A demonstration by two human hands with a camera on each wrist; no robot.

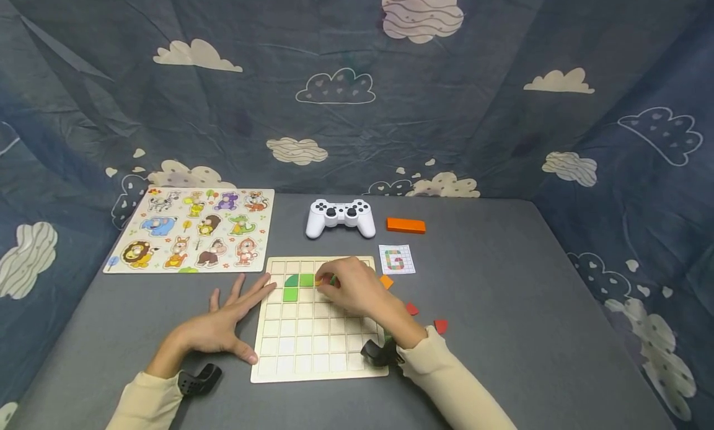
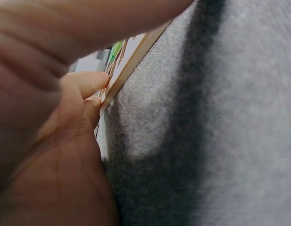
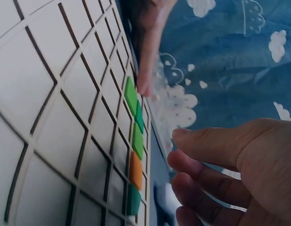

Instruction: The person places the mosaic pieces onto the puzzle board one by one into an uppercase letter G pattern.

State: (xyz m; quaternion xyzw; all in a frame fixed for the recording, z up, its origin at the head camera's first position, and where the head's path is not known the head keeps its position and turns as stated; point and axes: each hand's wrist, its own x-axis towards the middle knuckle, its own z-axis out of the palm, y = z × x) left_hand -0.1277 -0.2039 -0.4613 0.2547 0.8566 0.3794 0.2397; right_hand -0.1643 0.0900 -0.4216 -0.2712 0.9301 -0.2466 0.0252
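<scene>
A wooden grid board (image 1: 312, 349) lies on the grey table. Its upper rows hold green tiles (image 1: 290, 294), and the right wrist view shows a row of green tiles (image 3: 137, 140) with one orange tile (image 3: 135, 169) among them. My right hand (image 1: 334, 281) hovers over that row with its fingers (image 3: 206, 146) loosely bent, and nothing shows in them. My left hand (image 1: 234, 306) lies flat on the table with spread fingers, its fingertips against the board's left edge (image 2: 131, 61). The left palm (image 2: 51, 132) fills most of the left wrist view.
An animal puzzle board (image 1: 192, 228) lies at the back left. Behind the grid sit a white game controller (image 1: 340, 217) and an orange block (image 1: 406, 225). A pattern card (image 1: 397, 259), a loose orange piece (image 1: 386, 281) and two red pieces (image 1: 440, 326) lie to its right. Blue cloud-print cloth surrounds the table.
</scene>
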